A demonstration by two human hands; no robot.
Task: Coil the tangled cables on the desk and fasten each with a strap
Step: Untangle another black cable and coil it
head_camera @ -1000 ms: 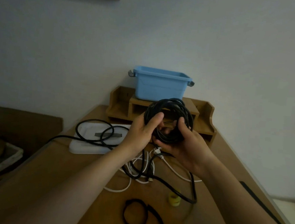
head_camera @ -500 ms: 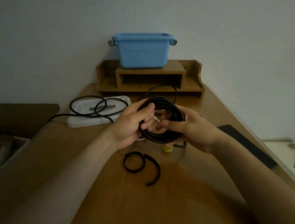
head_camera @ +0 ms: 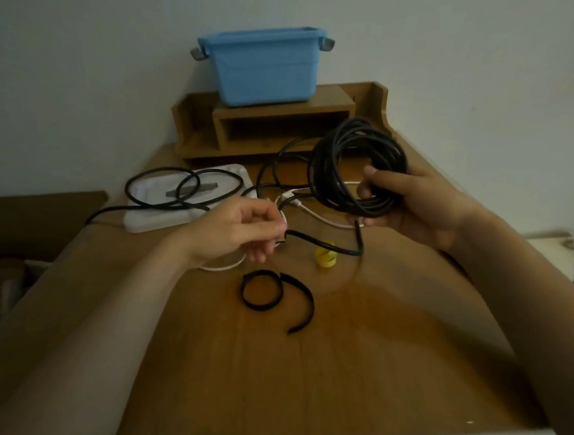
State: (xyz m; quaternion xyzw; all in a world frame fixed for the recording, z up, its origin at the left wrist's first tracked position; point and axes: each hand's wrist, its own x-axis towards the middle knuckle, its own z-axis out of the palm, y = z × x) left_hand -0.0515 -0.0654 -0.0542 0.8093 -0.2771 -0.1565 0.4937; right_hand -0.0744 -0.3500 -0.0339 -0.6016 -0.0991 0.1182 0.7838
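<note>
Black cable coil [head_camera: 326,179], gripped in right hand [head_camera: 416,210] at 2 o'clock above the table [head_camera: 370,361], so loops stay together. Loose tail [head_camera: 311,240] pinched in left hand [head_camera: 240,230], probably for the last turn. Black strap [head_camera: 311,303] lying at 6 o'clock, not yet used.

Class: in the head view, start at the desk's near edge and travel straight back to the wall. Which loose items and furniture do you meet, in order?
black strap → yellow strap roll → wooden organiser → blue bin standing on it
</note>
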